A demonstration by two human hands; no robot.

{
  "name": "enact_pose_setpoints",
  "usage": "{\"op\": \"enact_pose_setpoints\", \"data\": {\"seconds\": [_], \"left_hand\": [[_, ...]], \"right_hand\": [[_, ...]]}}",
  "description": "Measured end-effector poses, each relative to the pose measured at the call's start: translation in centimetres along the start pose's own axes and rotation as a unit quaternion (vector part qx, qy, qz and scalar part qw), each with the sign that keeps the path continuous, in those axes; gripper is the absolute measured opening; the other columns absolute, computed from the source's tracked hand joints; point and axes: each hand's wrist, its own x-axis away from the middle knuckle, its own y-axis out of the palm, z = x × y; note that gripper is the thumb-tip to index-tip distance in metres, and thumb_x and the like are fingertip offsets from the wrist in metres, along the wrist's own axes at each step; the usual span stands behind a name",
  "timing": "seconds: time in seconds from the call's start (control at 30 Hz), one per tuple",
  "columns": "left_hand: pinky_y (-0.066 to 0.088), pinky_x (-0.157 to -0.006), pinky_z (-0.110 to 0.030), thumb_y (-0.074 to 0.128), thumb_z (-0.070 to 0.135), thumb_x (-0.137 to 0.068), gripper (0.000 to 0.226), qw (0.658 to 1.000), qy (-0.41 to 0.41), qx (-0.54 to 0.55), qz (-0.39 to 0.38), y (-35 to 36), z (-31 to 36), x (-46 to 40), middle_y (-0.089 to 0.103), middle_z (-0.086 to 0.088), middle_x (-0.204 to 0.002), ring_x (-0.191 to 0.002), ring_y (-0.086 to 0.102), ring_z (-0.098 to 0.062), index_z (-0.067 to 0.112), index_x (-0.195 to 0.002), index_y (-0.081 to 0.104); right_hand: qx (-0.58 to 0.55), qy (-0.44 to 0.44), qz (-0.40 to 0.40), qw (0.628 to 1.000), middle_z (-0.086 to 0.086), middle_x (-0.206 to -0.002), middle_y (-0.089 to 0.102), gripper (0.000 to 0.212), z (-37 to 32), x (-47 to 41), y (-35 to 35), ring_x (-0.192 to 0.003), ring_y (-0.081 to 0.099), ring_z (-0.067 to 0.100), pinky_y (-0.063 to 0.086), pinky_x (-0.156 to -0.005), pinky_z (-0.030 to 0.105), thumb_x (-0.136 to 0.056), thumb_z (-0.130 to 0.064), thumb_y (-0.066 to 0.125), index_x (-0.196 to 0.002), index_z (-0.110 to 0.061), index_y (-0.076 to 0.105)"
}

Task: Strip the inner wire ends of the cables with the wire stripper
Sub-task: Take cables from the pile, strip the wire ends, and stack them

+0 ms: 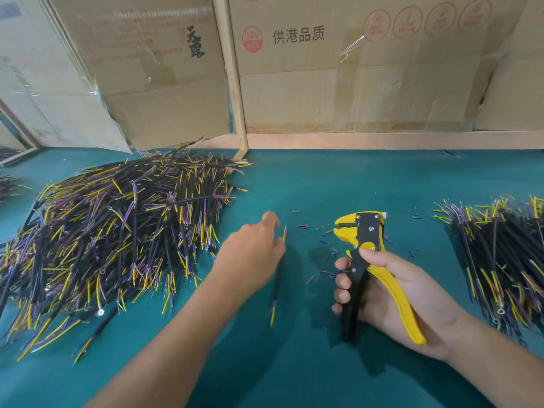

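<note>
- On the green counter [294, 178], a big cable pile [117, 231] lies at nine o'clock, a smaller pile [500, 248] at three.
- Right hand [391, 293] grips the yellow wire stripper [365, 260], fingers curled round its handles, head pointing to twelve.
- Left hand [253, 251] holds a single cable [278, 278]; blur hides the fingers' exact grip.
- Insulation scraps [329, 248] lie around the stripper's head.

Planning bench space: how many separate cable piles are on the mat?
3: a big pile left, another at the right edge, a small one cut off far left; more may lie outside view.
</note>
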Motion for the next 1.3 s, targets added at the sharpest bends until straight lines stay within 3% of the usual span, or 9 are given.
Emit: {"op": "enact_pose_setpoints", "data": {"seconds": [0.1,0.2,0.37,0.53,0.67,0.83,0.93,1.1,1.3], "left_hand": [[0.042,-0.092,-0.025,0.054,0.002,-0.085,0.031,0.982,0.161,-0.005,-0.101,-2.2,-2.2,-0.2,0.057,0.006,-0.104,-0.097,0.052,-0.004,0.021,-0.108,0.062],[0.03,-0.092,-0.009,0.057,-0.004,-0.077,0.041,0.956,0.225,0.013,-0.188,-3.0,-2.8,0.4,0.049,0.012,-0.106,-0.099,0.041,0.011,0.026,-0.105,0.062],[0.04,-0.092,-0.029,0.064,0.022,-0.084,0.014,0.955,0.229,-0.074,-0.173,-1.8,-1.8,0.7,0.048,0.008,-0.1,-0.098,0.042,-0.008,0.028,-0.096,0.061],[0.037,-0.09,-0.031,0.059,0.037,-0.087,0.014,0.948,0.257,-0.118,-0.149,-1.3,-1.3,0.9,0.048,0.007,-0.099,-0.093,0.039,-0.012,0.026,-0.096,0.057],[0.037,-0.088,-0.025,0.059,0.028,-0.095,0.01,0.959,0.22,-0.008,-0.177,-1.5,-1.8,0.8,0.05,0.008,-0.099,-0.092,0.043,-0.008,0.021,-0.096,0.052],[0.039,-0.062,-0.014,0.059,0.025,-0.098,0.011,0.965,0.153,0.165,-0.136,-2.0,-1.6,0.6,0.06,0.011,-0.083,-0.066,0.051,-0.002,0.028,-0.092,0.051],[0.051,-0.054,-0.025,0.056,0.014,-0.098,0.014,0.938,0.147,0.281,-0.14,-1.5,-0.6,0.8,0.058,0.012,-0.078,-0.063,0.053,-0.009,0.027,-0.097,0.051],[0.046,-0.046,-0.027,0.051,0.005,-0.102,0.023,0.883,0.141,0.432,-0.119,-1.2,0.5,1.0,0.059,0.001,-0.09,-0.063,0.055,-0.019,0.021,-0.118,0.054],[0.046,-0.042,-0.025,0.055,0.004,-0.095,0.018,0.811,0.115,0.563,-0.107,-1.5,1.3,1.3,0.061,-0.005,-0.099,-0.068,0.059,-0.02,0.012,-0.111,0.057]], "right_hand": [[0.0,-0.001,-0.001,1.0,0.016,-0.083,0.052,0.031,0.0,0.2,0.0,-0.071,0.053,0.031,0.055,-0.073,0.049,-0.085,-0.029,0.071,-0.098,-0.002,0.068],[0.006,-0.005,-0.005,1.0,0.017,-0.084,0.052,0.033,-0.1,0.3,-0.1,-0.072,0.054,0.03,0.055,-0.074,0.048,-0.085,-0.031,0.07,-0.1,-0.002,0.068],[0.005,-0.007,0.003,1.0,0.016,-0.083,0.052,0.035,-0.2,0.3,0.2,-0.071,0.054,0.031,0.056,-0.073,0.048,-0.086,-0.034,0.063,-0.097,-0.002,0.069],[0.002,-0.011,0.002,1.0,0.015,-0.082,0.052,0.037,-0.2,0.4,0.2,-0.07,0.052,0.03,0.055,-0.072,0.047,-0.088,-0.038,0.062,-0.097,-0.003,0.068],[-0.016,-0.07,0.029,0.997,0.014,-0.083,0.05,0.036,-0.5,0.4,-0.1,-0.071,0.052,0.029,0.055,-0.072,0.046,-0.089,-0.037,0.06,-0.102,-0.004,0.064],[-0.061,-0.123,0.091,0.986,0.01,-0.079,0.051,0.034,-1.2,0.2,-0.2,-0.068,0.052,0.026,0.055,-0.074,0.044,-0.086,-0.036,0.059,-0.101,-0.006,0.058],[-0.066,-0.119,0.097,0.986,0.009,-0.079,0.051,0.034,-1.0,0.1,-0.3,-0.068,0.052,0.026,0.055,-0.074,0.044,-0.085,-0.036,0.06,-0.101,-0.006,0.058],[-0.035,-0.108,0.074,0.991,0.012,-0.081,0.051,0.033,-0.5,0.1,-0.3,-0.069,0.052,0.029,0.057,-0.07,0.045,-0.085,-0.035,0.062,-0.098,-0.005,0.063],[-0.022,-0.098,0.061,0.993,0.013,-0.081,0.051,0.033,-0.3,0.1,-0.3,-0.069,0.052,0.03,0.055,-0.071,0.046,-0.084,-0.035,0.063,-0.098,-0.005,0.065]]}}
